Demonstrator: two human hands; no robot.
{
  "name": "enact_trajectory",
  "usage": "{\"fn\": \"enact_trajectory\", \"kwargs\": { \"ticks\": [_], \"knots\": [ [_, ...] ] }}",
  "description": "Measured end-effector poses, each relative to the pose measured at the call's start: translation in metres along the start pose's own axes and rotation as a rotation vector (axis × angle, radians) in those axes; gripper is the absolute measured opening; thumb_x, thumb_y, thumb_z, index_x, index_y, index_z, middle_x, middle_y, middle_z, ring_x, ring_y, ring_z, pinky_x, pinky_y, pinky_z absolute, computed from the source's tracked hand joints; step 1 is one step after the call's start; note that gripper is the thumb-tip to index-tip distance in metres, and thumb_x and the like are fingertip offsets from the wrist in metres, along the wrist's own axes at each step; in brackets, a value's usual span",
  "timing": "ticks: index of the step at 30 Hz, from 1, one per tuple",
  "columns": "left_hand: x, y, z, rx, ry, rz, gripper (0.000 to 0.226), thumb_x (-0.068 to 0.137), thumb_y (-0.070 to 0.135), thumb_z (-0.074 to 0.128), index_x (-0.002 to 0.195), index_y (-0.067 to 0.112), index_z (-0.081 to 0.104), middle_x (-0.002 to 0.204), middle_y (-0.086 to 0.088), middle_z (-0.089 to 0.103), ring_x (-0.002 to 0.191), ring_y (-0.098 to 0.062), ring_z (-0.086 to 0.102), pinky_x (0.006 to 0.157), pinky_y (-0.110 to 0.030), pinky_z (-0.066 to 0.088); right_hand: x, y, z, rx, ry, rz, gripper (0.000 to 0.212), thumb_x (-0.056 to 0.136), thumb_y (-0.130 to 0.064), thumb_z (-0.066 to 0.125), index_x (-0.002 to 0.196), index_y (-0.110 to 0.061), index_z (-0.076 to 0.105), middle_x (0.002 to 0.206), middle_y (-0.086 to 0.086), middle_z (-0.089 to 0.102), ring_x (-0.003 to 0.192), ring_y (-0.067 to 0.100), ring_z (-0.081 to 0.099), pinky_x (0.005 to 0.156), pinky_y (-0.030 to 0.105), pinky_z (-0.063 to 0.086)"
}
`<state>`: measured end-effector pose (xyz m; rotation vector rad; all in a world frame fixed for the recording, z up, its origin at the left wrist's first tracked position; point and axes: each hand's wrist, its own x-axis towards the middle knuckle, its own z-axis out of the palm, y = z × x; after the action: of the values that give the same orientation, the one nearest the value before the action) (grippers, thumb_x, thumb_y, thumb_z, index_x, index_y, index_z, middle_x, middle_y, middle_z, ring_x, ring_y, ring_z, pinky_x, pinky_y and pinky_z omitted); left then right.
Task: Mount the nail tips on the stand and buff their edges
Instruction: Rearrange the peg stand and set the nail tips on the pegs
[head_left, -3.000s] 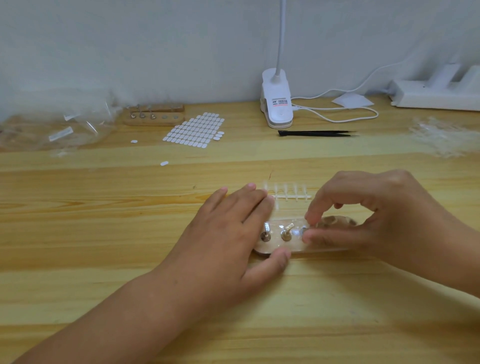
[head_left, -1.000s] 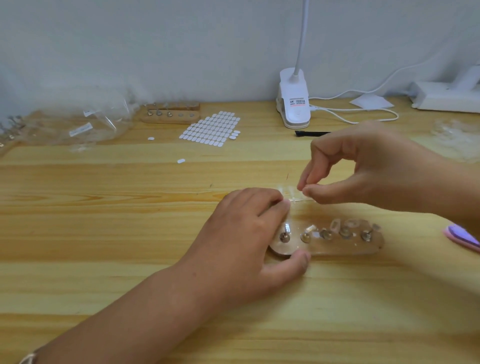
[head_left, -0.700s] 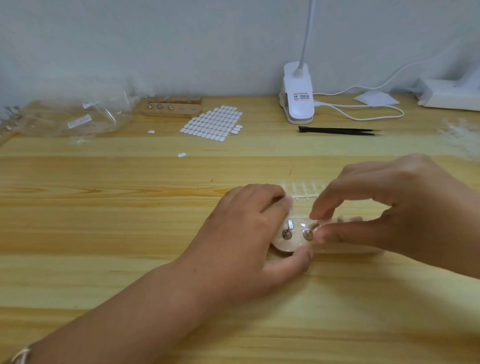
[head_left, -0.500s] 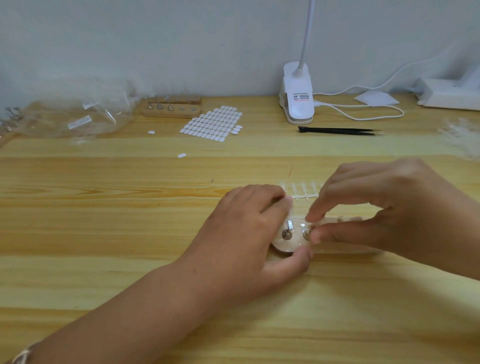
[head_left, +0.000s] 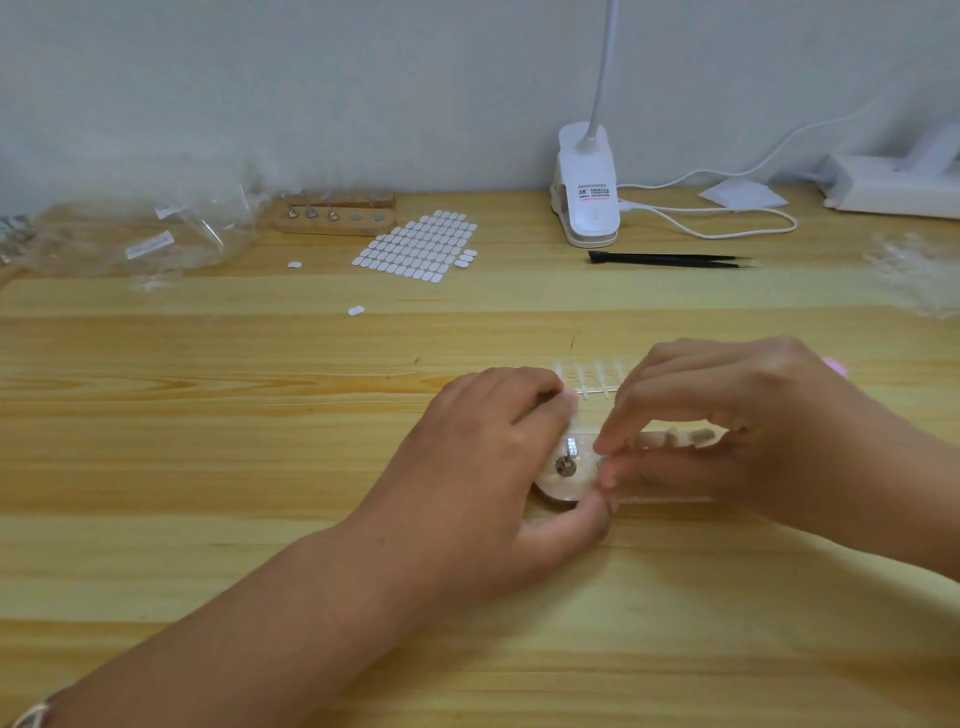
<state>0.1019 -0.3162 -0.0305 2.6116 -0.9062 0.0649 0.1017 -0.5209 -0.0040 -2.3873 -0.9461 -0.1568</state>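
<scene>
Left hand (head_left: 483, 467) and right hand (head_left: 727, 431) at the clear stand (head_left: 563, 480), mid tabletop (head_left: 208, 441).
I see the left grip clamped round the stand's left end by a metal peg (head_left: 566, 464); right fingertips (head_left: 608, 441) pinch at the next peg, on what I cannot tell. Mounted nail tips (head_left: 675, 439) under that hand; tip strip (head_left: 587, 384) just behind; tweezers (head_left: 670, 258), sticker sheet (head_left: 415, 244) far back.

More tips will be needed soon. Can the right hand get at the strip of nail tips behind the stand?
Probably yes. The strip of nail tips lies just beyond the fingers of the right hand, with nothing between; but that hand now pinches what seems a nail tip at the stand.
</scene>
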Motion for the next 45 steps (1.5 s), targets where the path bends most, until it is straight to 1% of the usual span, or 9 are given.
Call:
{"fn": "enact_trajectory", "kwargs": {
  "ticks": [4, 8, 18, 24, 30, 33, 37, 41, 45],
  "knots": [
    [0.0, -0.001, 0.0, 0.003, 0.001, -0.001, 0.062, 0.083, 0.057, 0.052, 0.128, 0.016, 0.061, 0.126, 0.007, 0.057, 0.119, -0.01, 0.05, 0.104, -0.024, 0.032, -0.002, 0.001, 0.001, 0.08, -0.002, 0.086, 0.016, 0.071, -0.036, 0.08, 0.081, -0.024, 0.079, 0.08, -0.007, 0.071, 0.074, 0.014, 0.066, 0.068, 0.036, 0.052],
    [0.0, -0.003, 0.0, 0.0, -0.003, 0.003, 0.066, 0.083, 0.061, 0.05, 0.133, 0.019, 0.058, 0.131, 0.01, 0.053, 0.123, -0.008, 0.045, 0.107, -0.024, 0.028, -0.002, 0.0, -0.009, 0.111, -0.003, 0.132, 0.025, 0.07, -0.045, 0.077, 0.091, -0.033, 0.077, 0.089, -0.014, 0.07, 0.086, 0.007, 0.066, 0.071, 0.009, 0.043],
    [-0.001, -0.004, 0.002, -0.006, 0.001, 0.0, 0.069, 0.08, 0.064, 0.046, 0.13, 0.017, 0.06, 0.129, 0.007, 0.056, 0.121, -0.011, 0.048, 0.105, -0.024, 0.027, 0.001, -0.005, -0.012, 0.022, -0.055, 0.178, 0.012, 0.074, -0.042, 0.074, 0.081, -0.033, 0.08, 0.096, -0.011, 0.072, 0.092, 0.004, 0.062, 0.078, 0.001, 0.037],
    [0.0, -0.005, 0.002, -0.013, 0.008, 0.0, 0.068, 0.079, 0.064, 0.047, 0.128, 0.018, 0.061, 0.127, 0.009, 0.056, 0.12, -0.01, 0.047, 0.105, -0.023, 0.028, 0.004, -0.008, -0.013, -0.005, -0.154, 0.145, 0.005, 0.076, -0.022, 0.083, 0.08, -0.024, 0.08, 0.098, -0.011, 0.077, 0.102, -0.033, 0.04, 0.089, -0.003, 0.027],
    [0.001, -0.006, 0.003, -0.027, 0.024, -0.006, 0.069, 0.078, 0.067, 0.048, 0.131, 0.024, 0.058, 0.131, 0.014, 0.052, 0.124, -0.005, 0.043, 0.108, -0.023, 0.027, 0.004, -0.007, -0.013, 0.017, -0.133, 0.155, 0.004, 0.077, -0.025, 0.083, 0.081, -0.025, 0.081, 0.1, -0.011, 0.077, 0.102, -0.04, 0.032, 0.09, -0.004, 0.025],
    [0.001, -0.007, 0.003, -0.061, 0.042, -0.015, 0.072, 0.076, 0.069, 0.047, 0.136, 0.031, 0.048, 0.133, 0.019, 0.048, 0.125, 0.001, 0.036, 0.108, -0.018, 0.021, 0.007, -0.003, -0.017, -0.02, -0.146, 0.178, 0.006, 0.077, -0.036, 0.081, 0.083, -0.036, 0.081, 0.108, -0.019, 0.073, 0.101, -0.036, 0.038, 0.091, 0.005, 0.036],
    [0.0, -0.008, 0.003, -0.072, 0.046, -0.03, 0.082, 0.074, 0.072, 0.045, 0.146, 0.034, 0.031, 0.138, 0.02, 0.041, 0.128, 0.003, 0.027, 0.109, -0.013, 0.013, 0.014, -0.001, -0.033, 0.062, -0.211, 0.19, 0.03, 0.069, -0.061, 0.07, 0.093, -0.044, 0.077, 0.106, -0.027, 0.071, 0.099, -0.018, 0.058, 0.069, 0.001, 0.04],
    [0.001, -0.01, 0.005, -0.039, 0.083, -0.074, 0.09, 0.068, 0.079, 0.04, 0.145, 0.032, 0.03, 0.14, 0.02, 0.026, 0.134, 0.002, 0.018, 0.114, -0.018, 0.014, 0.03, 0.012, -0.044, 0.08, -0.094, 0.217, 0.021, 0.078, -0.046, 0.071, 0.094, -0.034, 0.078, 0.089, -0.027, 0.072, 0.089, -0.009, 0.065, 0.068, 0.003, 0.04],
    [0.0, -0.01, 0.003, -0.043, 0.093, -0.087, 0.088, 0.065, 0.082, 0.037, 0.138, 0.034, 0.043, 0.137, 0.021, 0.025, 0.131, 0.002, 0.015, 0.109, -0.015, 0.011, 0.044, 0.022, -0.03, -0.063, -0.263, 0.304, 0.019, 0.076, -0.038, 0.082, 0.094, -0.038, 0.075, 0.094, -0.023, 0.069, 0.092, -0.004, 0.058, 0.081, 0.016, 0.043]
  ]
}}
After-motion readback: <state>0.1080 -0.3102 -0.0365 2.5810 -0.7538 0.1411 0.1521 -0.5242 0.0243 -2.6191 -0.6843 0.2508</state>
